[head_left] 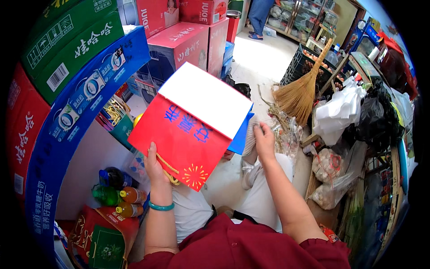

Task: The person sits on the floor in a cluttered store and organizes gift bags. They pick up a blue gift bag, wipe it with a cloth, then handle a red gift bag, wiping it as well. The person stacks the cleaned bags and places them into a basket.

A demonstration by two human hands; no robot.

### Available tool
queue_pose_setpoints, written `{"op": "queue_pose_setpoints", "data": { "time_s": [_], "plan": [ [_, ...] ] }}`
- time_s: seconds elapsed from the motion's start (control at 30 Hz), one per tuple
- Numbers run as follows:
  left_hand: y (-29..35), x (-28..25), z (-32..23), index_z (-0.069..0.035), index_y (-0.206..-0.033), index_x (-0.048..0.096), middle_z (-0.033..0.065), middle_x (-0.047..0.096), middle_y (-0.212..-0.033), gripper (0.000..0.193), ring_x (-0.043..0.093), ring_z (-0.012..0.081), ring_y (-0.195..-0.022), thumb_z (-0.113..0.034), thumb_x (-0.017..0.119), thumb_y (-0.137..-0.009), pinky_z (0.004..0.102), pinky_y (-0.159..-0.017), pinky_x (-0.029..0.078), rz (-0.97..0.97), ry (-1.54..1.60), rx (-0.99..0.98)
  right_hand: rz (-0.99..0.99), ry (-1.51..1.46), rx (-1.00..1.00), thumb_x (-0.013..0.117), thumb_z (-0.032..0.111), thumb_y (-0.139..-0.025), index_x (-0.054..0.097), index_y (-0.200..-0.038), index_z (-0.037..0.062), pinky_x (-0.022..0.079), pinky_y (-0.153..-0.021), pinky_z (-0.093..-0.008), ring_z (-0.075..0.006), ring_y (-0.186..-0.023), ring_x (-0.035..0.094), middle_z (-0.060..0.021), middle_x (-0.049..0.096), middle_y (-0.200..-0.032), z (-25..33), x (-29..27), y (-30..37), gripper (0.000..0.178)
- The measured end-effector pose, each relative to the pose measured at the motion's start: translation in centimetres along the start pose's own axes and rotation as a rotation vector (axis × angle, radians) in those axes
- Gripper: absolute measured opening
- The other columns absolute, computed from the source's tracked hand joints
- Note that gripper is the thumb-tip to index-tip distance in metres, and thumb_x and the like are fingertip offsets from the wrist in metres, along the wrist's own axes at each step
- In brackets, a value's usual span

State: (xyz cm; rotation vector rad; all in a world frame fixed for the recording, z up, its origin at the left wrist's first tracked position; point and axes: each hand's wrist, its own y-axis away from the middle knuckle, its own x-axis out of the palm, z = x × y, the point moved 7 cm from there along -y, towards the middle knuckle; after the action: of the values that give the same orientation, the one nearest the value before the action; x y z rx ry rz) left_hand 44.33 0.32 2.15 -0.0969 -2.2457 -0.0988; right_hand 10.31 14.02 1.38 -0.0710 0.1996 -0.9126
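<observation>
My left hand point(156, 169) grips the lower left edge of a red gift bag point(186, 148). The bag has blue lettering, a gold firework print, a white panel across its far part and a blue side. Its gold cord handle point(166, 166) hangs beside my left fingers. To the right of the bag, my right hand point(264, 140) is closed on a grey striped cloth point(249, 136), next to the bag's blue side. The bag is tilted above my knees, and its underside is hidden.
Stacked cartons point(76, 49) rise on the left, with drink bottles point(130, 201) and a red carrier bag point(98, 237) below. A straw broom point(302, 89) leans against a black egg crate point(298, 62). Plastic bags point(340, 107) and garlic point(329, 166) crowd the right. Another person's legs point(260, 18) stand far back.
</observation>
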Motion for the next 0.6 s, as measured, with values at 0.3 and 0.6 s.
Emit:
{"op": "queue_pose_setpoints", "data": {
  "time_s": [0.3,0.6],
  "plan": [
    [0.2,-0.8,0.9,0.001,-0.121,0.046,0.0106,0.056,-0.115,0.034,0.058,0.0185,-0.099,-0.011,0.054,-0.090,0.0305,-0.083,0.049,-0.052,-0.252,-0.004,0.120,0.088,-0.328,0.060,0.026,-0.080,0.058,-0.105,-0.0009,0.044,-0.084,-0.0326,-0.0258,-0.096,0.058,-0.0170,0.061,-0.103,15.9,10.5,-10.6,0.036],
    [0.2,-0.9,1.6,0.001,-0.117,0.048,0.0083,0.058,-0.111,0.030,0.058,0.0159,-0.096,-0.010,0.054,-0.090,0.0288,-0.083,0.048,-0.111,-0.396,0.004,0.241,-0.024,-0.624,0.065,0.034,-0.080,0.047,-0.124,-0.0041,0.044,-0.089,-0.0333,-0.0268,-0.104,0.057,-0.0209,0.059,-0.112,28.1,25.5,-22.7,0.061]
  ]
}}
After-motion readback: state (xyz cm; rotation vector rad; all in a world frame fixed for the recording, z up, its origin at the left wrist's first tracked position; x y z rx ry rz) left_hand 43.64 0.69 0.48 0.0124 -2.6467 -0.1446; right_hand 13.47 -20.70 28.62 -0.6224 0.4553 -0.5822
